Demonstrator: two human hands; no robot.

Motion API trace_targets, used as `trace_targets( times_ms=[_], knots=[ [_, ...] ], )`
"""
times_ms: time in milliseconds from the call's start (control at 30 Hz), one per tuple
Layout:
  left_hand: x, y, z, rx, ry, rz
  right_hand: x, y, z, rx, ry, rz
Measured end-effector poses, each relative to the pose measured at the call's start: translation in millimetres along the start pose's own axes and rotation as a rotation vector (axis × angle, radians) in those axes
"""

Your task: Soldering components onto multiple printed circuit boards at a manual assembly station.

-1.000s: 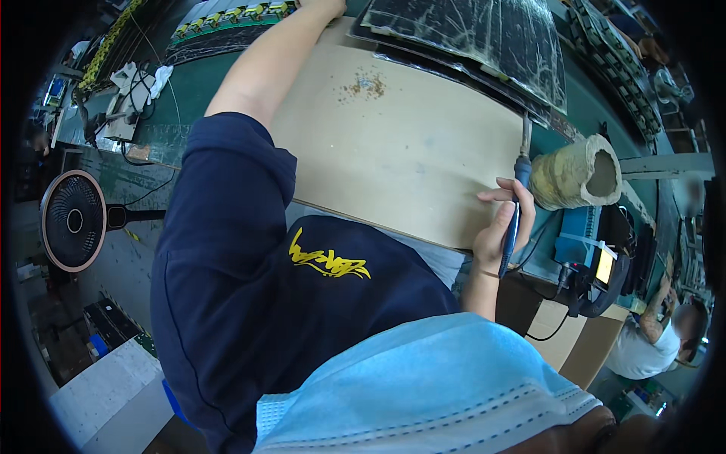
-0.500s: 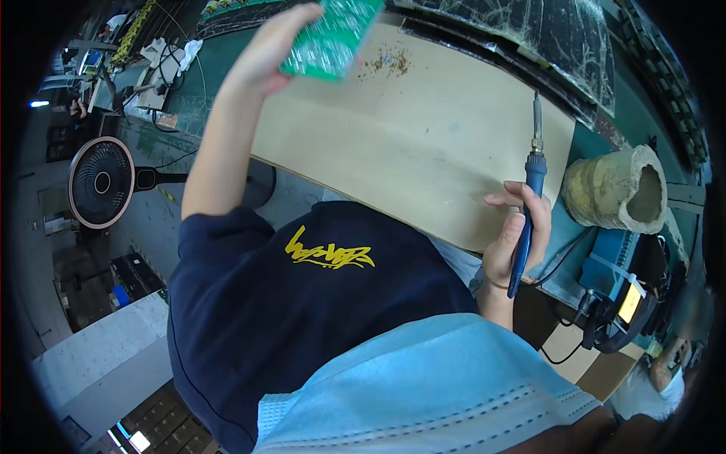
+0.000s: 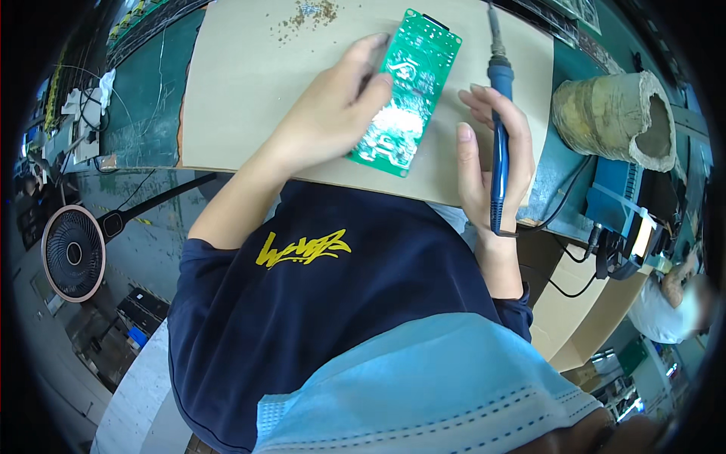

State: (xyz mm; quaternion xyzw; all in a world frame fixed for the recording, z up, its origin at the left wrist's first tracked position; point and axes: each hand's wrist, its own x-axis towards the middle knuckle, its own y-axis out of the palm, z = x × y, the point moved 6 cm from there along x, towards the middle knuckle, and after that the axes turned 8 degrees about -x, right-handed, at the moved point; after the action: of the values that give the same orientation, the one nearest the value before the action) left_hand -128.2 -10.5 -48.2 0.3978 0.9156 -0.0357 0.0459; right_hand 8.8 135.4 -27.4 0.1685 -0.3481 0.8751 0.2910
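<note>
A long green circuit board is gripped along its left edge by my left hand, thumb on its upper face. Shiny solder traces cover that face, and the board is tilted over the tan sheet. To its right, my right hand holds a blue soldering iron. The handle rests between thumb and fingers, with the metal tip pointing away from me. The tip is apart from the board.
A tan board covers the bench, with brown crumbs at its far side. At right stand a rough, hollow cylinder and a blue box-shaped unit with cables. A fan is at left; another person sits far right.
My left hand has brought the circuit board from the far left nearer to me and rightward, beside the soldering iron. The view has also shifted.
</note>
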Motion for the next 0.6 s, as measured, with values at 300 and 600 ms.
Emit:
trace_targets(
  times_ms=[300, 600],
  knots=[
    [0.4, -13.5, -5.8, 0.656, -0.014, 0.151, -0.7, 30.5, 11.5, -0.007, 0.099, 0.184],
    [41.7, -235.5, -60.3, 1.433, 0.453, -0.554, -12.8, 2.5, 5.0, 0.198, 0.06, -0.116]
  ],
)
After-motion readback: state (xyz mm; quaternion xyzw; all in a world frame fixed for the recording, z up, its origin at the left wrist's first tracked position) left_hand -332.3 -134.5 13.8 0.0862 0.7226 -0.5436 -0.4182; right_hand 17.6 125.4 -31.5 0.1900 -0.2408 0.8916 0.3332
